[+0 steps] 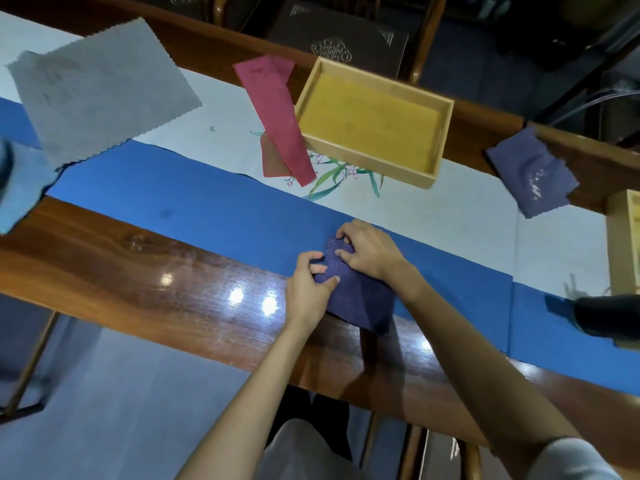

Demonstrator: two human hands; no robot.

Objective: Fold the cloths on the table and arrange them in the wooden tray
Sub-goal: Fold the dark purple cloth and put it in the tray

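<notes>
A dark purple cloth [360, 299] lies partly folded near the table's front edge, on the blue runner. My left hand [308, 285] pinches its left edge, and my right hand [367, 251] presses and grips its far end. The wooden tray [441, 143] stands beyond, its yellow bottom bare. A red cloth [277, 116], folded into a long strip, lies just left of the tray. A large grey cloth [100, 91] is spread flat at the far left. Another purple cloth [530, 171] lies right of the tray.
A light blue cloth [20, 188] hangs at the left edge. A second wooden box [623, 244] and a black object [606, 317] sit at the right edge. The blue and white runner [173, 199] covers the polished wooden table [156, 271]. Chairs stand behind.
</notes>
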